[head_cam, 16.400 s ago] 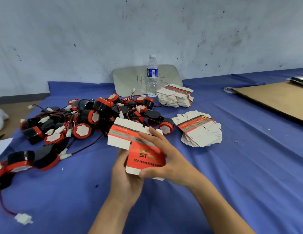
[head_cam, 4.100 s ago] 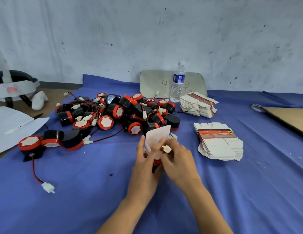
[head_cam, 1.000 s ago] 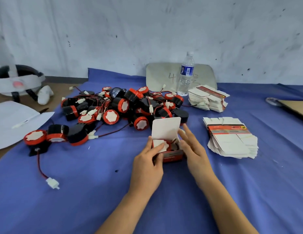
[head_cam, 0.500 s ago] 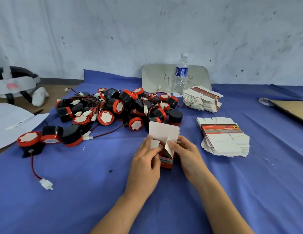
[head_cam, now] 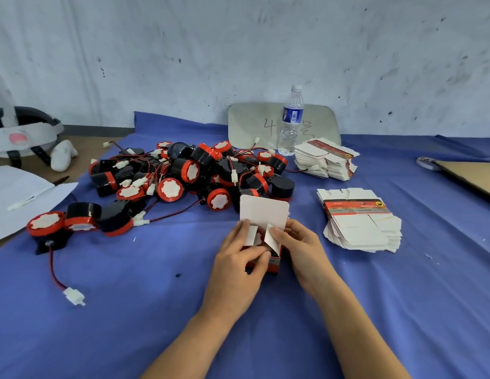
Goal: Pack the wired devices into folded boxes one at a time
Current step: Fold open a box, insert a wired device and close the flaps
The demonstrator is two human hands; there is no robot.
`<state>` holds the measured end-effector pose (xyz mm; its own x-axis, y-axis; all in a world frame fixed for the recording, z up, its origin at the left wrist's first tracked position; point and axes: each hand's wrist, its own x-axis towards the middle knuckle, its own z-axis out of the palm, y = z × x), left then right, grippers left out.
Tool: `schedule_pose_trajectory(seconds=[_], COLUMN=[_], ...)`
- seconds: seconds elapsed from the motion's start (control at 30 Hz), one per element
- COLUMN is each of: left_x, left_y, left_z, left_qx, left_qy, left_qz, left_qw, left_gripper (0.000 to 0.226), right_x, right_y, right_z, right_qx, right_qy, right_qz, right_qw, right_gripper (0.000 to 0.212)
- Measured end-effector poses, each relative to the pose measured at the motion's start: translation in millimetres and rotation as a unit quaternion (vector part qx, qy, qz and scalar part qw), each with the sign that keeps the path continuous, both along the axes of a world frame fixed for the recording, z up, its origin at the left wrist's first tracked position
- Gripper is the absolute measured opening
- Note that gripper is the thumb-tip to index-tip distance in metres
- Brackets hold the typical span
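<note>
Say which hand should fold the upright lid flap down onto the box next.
Probably right. The left hand grips the box, steadying it; the right hand only pinches a side flap, just below the lid flap.

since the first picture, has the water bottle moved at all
No. The water bottle still stands on the blue cloth in front of the grey board, just right of the handwritten 4, as in the earliest picture.
</note>
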<state>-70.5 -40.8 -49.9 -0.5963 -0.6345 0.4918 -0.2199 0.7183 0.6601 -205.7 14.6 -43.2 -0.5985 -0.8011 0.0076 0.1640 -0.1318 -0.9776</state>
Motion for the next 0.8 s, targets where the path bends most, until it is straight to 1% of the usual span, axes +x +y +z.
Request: schedule_pose_trajectory(seconds=[0.1,0.17,0.23,0.3,0.33,0.4,0.43,0.47,0.5,0.53,0.6,0.63,0.7,0.73,0.77,0.8], left_x=[-0.4,-0.8,1.1,3.7,4.8,5.3,4.3,2.6,1.0,0.4,1.7,2.5,3.2,2.8,1.7,0.6], left_y=[0.7,1.6,0.4,-1.0,-1.0,1.1,2.9,4.2,4.4,3.4,0.2,-0.9,-1.0,-0.5,0.0,0.0], left_z=[-0.3,-1.3,-1.0,0.5,1.9,4.3,4.9,5.1,4.8,4.3,3.3,2.4,0.9,0.6,0.3,0.0], left_qx=[-0.003,0.009,0.047,0.083,0.082,0.062,0.045,0.024,0.007,0.001,0.011,0.020,0.037,0.040,0.043,0.047], left_qy=[-0.015,-0.003,0.053,0.103,0.111,0.102,0.091,0.083,0.081,0.080,0.075,0.067,0.041,0.032,0.031,0.035], left_qz=[-0.005,0.002,0.014,0.023,0.022,-0.005,-0.017,-0.021,-0.019,-0.018,-0.032,-0.053,-0.095,-0.106,-0.108,-0.107], left_qw=[1.000,1.000,0.997,0.991,0.990,0.993,0.995,0.996,0.997,0.997,0.997,0.996,0.994,0.993,0.993,0.993], left_gripper=[0.015,0.011,0.007,0.016,0.023,0.035,0.036,0.032,0.025,0.019,0.018,0.019,0.020,0.021,0.021,0.020], right_x=[2.0,3.7,5.2,6.3,7.1,9.6,11.0,11.7,11.6,12.4,13.9,14.1,13.5,13.2,13.5,14.4], right_y=[-1.0,-1.3,-1.1,-0.5,-0.3,0.9,1.7,3.0,4.0,5.1,7.6,8.4,8.8,8.7,8.8,8.9], right_z=[-0.1,0.2,1.3,3.0,3.9,5.6,7.3,9.0,10.0,11.9,16.0,17.7,19.3,19.9,21.1,22.9], right_qx=[0.012,0.017,0.012,0.008,0.006,-0.003,-0.011,-0.020,-0.032,-0.046,-0.063,-0.069,-0.071,-0.074,-0.078,-0.080], right_qy=[0.025,0.043,0.060,0.084,0.098,0.126,0.140,0.152,0.155,0.147,0.117,0.117,0.156,0.172,0.183,0.189], right_qz=[-0.006,-0.011,-0.015,-0.017,-0.017,-0.012,-0.006,0.002,0.011,0.021,0.028,0.010,-0.048,-0.068,-0.076,-0.077], right_qw=[1.000,0.999,0.998,0.996,0.995,0.992,0.990,0.988,0.987,0.988,0.991,0.991,0.984,0.980,0.977,0.976], right_gripper=[0.019,0.022,0.024,0.029,0.032,0.039,0.043,0.046,0.045,0.040,0.022,0.019,0.032,0.035,0.032,0.023])
